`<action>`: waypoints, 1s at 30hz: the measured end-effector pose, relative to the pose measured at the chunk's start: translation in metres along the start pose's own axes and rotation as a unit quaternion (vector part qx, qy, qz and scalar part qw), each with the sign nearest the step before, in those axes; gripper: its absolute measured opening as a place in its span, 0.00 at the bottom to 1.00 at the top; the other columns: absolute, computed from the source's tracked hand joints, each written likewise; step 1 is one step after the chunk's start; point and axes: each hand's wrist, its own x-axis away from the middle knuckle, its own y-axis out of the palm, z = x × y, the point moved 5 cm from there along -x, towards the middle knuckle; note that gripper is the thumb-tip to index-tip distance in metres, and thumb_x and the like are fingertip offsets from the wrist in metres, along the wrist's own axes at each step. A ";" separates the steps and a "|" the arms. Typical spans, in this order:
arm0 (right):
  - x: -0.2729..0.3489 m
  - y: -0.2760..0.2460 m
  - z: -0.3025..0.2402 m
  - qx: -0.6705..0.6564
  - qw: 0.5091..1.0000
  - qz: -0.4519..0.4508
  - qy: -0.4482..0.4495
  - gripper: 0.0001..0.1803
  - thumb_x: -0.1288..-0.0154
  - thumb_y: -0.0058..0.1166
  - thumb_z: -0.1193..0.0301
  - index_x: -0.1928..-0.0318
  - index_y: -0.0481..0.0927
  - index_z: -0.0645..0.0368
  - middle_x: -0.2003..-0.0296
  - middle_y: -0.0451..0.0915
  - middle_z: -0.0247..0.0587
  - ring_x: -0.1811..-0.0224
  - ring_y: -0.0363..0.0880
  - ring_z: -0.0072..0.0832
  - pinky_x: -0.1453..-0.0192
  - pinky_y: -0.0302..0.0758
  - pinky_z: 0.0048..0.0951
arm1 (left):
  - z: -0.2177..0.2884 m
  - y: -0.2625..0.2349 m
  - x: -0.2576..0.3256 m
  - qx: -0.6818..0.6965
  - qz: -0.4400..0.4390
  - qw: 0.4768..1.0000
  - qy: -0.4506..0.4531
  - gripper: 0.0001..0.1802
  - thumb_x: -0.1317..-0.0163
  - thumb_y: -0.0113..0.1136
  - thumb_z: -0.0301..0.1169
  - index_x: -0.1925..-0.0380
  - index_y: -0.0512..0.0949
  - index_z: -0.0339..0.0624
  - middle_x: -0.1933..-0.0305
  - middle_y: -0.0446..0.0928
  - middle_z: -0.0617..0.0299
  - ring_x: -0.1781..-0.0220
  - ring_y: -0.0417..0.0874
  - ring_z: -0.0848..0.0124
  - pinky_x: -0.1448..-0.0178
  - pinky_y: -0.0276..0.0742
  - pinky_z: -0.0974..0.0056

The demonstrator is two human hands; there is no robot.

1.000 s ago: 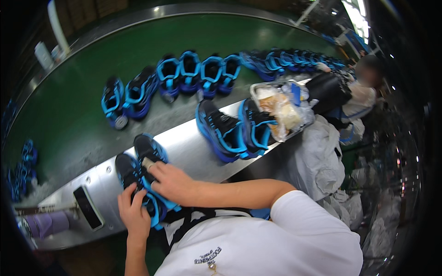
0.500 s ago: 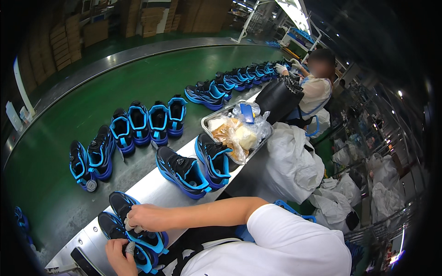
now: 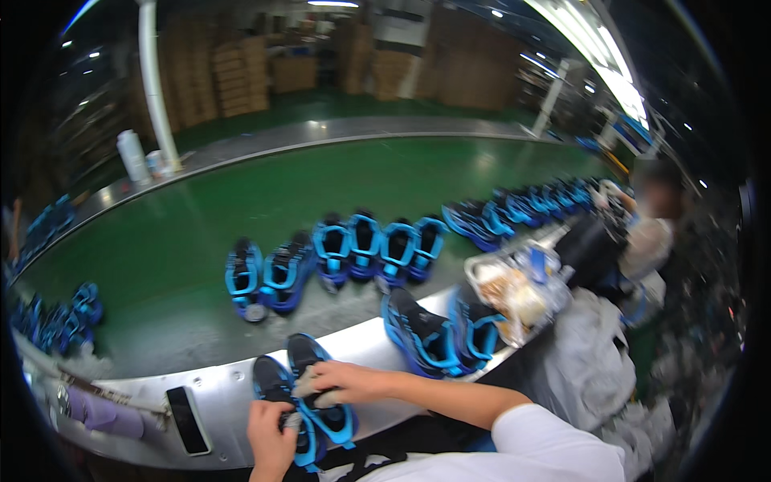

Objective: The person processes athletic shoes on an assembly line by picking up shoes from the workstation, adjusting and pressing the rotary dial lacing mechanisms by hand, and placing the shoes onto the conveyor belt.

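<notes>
Green conveyor belt point(image 3: 265, 209) curves past a steel counter point(image 3: 229, 386), stacked cartons at twelve o'clock. Both hands are closed on a black-and-blue shoe pair point(image 3: 309, 398) at six o'clock on the counter: left hand point(image 3: 271, 430) grips the nearer shoe, right hand point(image 3: 347, 381) presses the other. Judging by this, the pair is unfinished; a second pair point(image 3: 438, 333) waits at four o'clock, while finished-looking shoes point(image 3: 337, 257) line the belt. Against half a second ago the view has tilted up; the grip looks unchanged
</notes>
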 end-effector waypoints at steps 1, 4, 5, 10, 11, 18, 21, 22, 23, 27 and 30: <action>0.002 0.003 0.002 -0.009 0.999 -0.033 0.037 0.20 0.37 0.58 0.71 0.44 0.80 0.53 0.47 0.75 0.43 0.42 0.72 0.40 0.37 0.68 0.34 | 0.005 -0.002 0.000 0.034 -0.022 0.999 0.002 0.13 0.55 0.63 0.21 0.65 0.82 0.40 0.66 0.75 0.55 0.64 0.78 0.58 0.61 0.75 0.61; 0.006 0.009 -0.002 0.043 0.994 0.023 0.095 0.20 0.37 0.58 0.72 0.43 0.80 0.49 0.53 0.76 0.40 0.51 0.77 0.35 0.46 0.72 0.33 | 0.007 -0.001 -0.003 0.082 -0.089 0.993 0.002 0.17 0.52 0.65 0.20 0.59 0.83 0.43 0.68 0.75 0.61 0.73 0.73 0.73 0.67 0.71 0.69; 0.004 0.008 -0.008 0.084 0.989 0.033 0.119 0.20 0.37 0.59 0.71 0.43 0.80 0.48 0.56 0.76 0.39 0.54 0.77 0.33 0.48 0.73 0.32 | 0.003 -0.002 -0.004 0.086 -0.098 0.991 -0.024 0.18 0.52 0.65 0.20 0.58 0.83 0.43 0.70 0.75 0.62 0.74 0.72 0.74 0.67 0.70 0.70; -0.001 0.000 -0.006 -0.013 0.993 -0.041 0.107 0.20 0.38 0.61 0.69 0.44 0.80 0.49 0.61 0.74 0.39 0.61 0.74 0.31 0.53 0.72 0.30 | -0.001 -0.005 0.001 0.031 -0.085 0.996 -0.018 0.20 0.53 0.62 0.22 0.56 0.83 0.45 0.68 0.76 0.60 0.73 0.74 0.69 0.66 0.72 0.66; 0.000 0.003 -0.003 -0.011 0.995 -0.030 0.090 0.18 0.39 0.62 0.69 0.47 0.81 0.51 0.60 0.76 0.42 0.60 0.77 0.36 0.54 0.73 0.33 | 0.000 -0.007 -0.001 0.054 -0.116 0.992 0.009 0.20 0.51 0.62 0.23 0.55 0.83 0.47 0.67 0.76 0.61 0.72 0.75 0.70 0.65 0.72 0.67; 0.003 -0.007 -0.001 -0.056 0.992 -0.014 0.109 0.21 0.38 0.62 0.69 0.43 0.81 0.48 0.61 0.78 0.39 0.55 0.79 0.32 0.50 0.74 0.33 | -0.003 0.003 -0.008 0.035 -0.038 0.999 0.011 0.16 0.45 0.65 0.29 0.55 0.81 0.45 0.65 0.73 0.62 0.69 0.76 0.70 0.62 0.74 0.65; 0.008 -0.002 -0.006 -0.074 0.992 -0.033 0.102 0.21 0.38 0.62 0.70 0.43 0.81 0.48 0.63 0.77 0.40 0.57 0.79 0.32 0.52 0.74 0.33 | 0.001 0.004 -0.001 0.012 -0.093 0.993 0.071 0.14 0.46 0.62 0.26 0.57 0.81 0.46 0.63 0.74 0.57 0.61 0.78 0.59 0.55 0.74 0.59; 0.005 -0.002 -0.010 0.012 0.994 -0.013 0.112 0.21 0.39 0.63 0.70 0.44 0.81 0.47 0.64 0.77 0.41 0.58 0.79 0.33 0.53 0.74 0.32 | 0.001 0.005 -0.001 0.007 -0.091 0.992 0.091 0.14 0.46 0.61 0.25 0.58 0.81 0.46 0.63 0.74 0.57 0.59 0.77 0.57 0.54 0.74 0.58; 0.005 0.000 -0.013 0.096 0.988 0.008 0.120 0.21 0.40 0.64 0.69 0.44 0.81 0.47 0.65 0.77 0.41 0.60 0.79 0.35 0.54 0.74 0.32 | 0.004 0.004 0.001 0.001 -0.090 0.990 0.110 0.14 0.46 0.60 0.24 0.58 0.81 0.46 0.63 0.74 0.56 0.57 0.77 0.56 0.53 0.74 0.56; 0.003 -0.002 -0.011 0.056 0.992 0.018 0.108 0.23 0.41 0.65 0.69 0.43 0.80 0.46 0.68 0.76 0.39 0.64 0.77 0.32 0.56 0.74 0.29 | -0.003 0.007 0.007 -0.042 -0.111 0.988 0.100 0.15 0.45 0.58 0.22 0.57 0.81 0.46 0.57 0.77 0.57 0.51 0.77 0.56 0.46 0.74 0.56; 0.011 -0.005 -0.010 -0.032 0.986 -0.028 0.159 0.27 0.42 0.65 0.73 0.40 0.78 0.47 0.68 0.74 0.34 0.66 0.72 0.21 0.57 0.71 0.24 | -0.005 0.008 0.011 -0.023 -0.074 0.994 0.082 0.16 0.46 0.60 0.24 0.56 0.81 0.46 0.52 0.77 0.57 0.47 0.77 0.56 0.43 0.73 0.58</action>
